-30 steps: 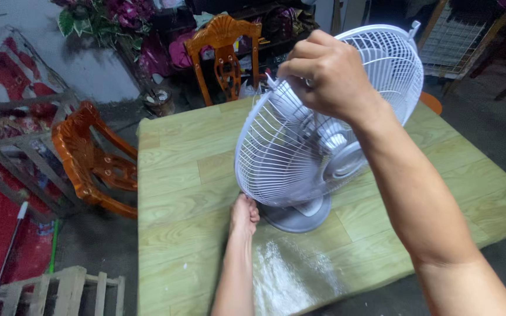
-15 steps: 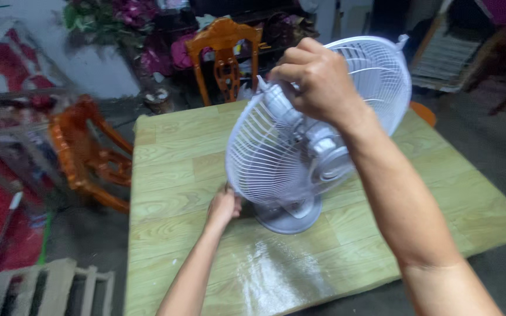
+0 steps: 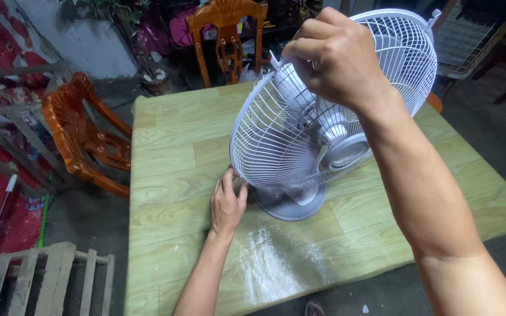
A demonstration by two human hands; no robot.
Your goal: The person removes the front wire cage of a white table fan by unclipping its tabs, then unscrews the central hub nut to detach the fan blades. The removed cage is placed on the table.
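Under the right hand [image 3: 338, 58], the upper rim of the white wire fan guard [image 3: 282, 140] is gripped, the fingers closed over the wires. Against the half-second-old view, the guard has been tipped further back and lifted higher in the picture, so its open face is turned more upward. The left hand [image 3: 226, 202] has been opened: it was curled at the guard's lower edge and is now laid flat on the green table [image 3: 165, 152], fingertips touching the guard's bottom rim just beside the grey round base [image 3: 288, 205]. The fan appears steadied from two points. Beyond the left hand, two orange carved chairs [image 3: 86, 137] stand.
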